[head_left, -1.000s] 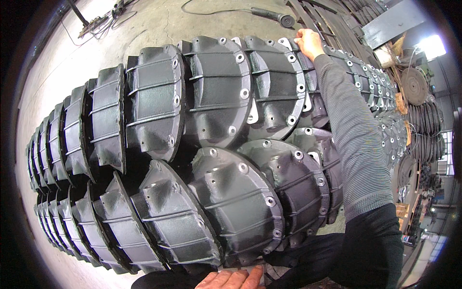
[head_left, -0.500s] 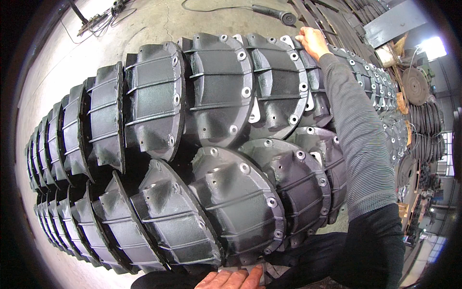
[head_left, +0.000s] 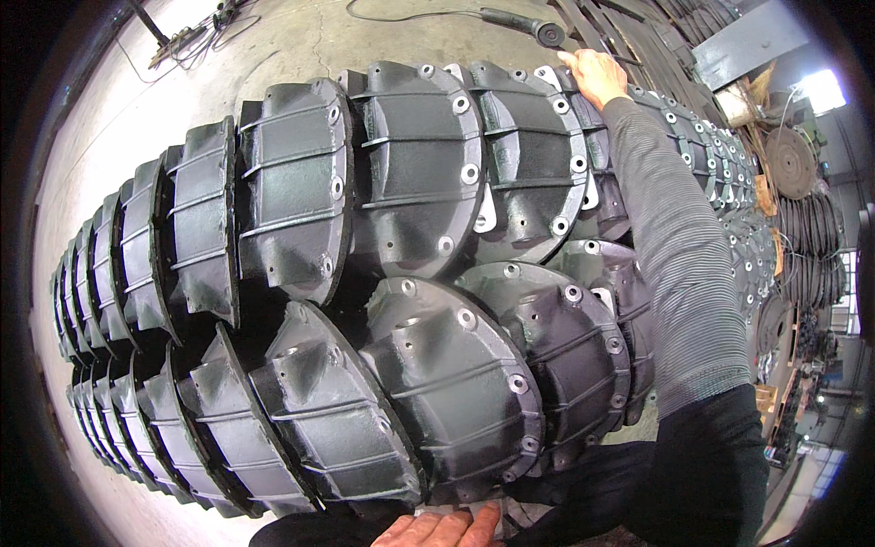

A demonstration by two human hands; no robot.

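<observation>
And there it was, the right hand [head_left: 597, 77] out at full stretch, the striped sleeve [head_left: 670, 219] slanting across the far end of the dark ribbed castings [head_left: 415, 155]! These stood packed in 2 curving rows over the concrete floor [head_left: 301, 41], flanges studded with pale-rimmed holes. The fingers, bent and close together, lay at the upper edge of the back row, just beside a pale flange corner [head_left: 547, 77]; whether they truly gripped a casting, you could not tell.

Down at the bottom edge, the left hand [head_left: 437, 530] lay palm down, fingers nearly together, close to the front row, its hold hidden from view. Beyond the back row, a corded grinder [head_left: 547, 35] rested on the floor, apart from both hands.

The step, by the look of it, was a reach and touch at that far edge. Any move of the casting from there would have called for firm purchase on the rim and fingers clear of the tight gaps between neighbours.
</observation>
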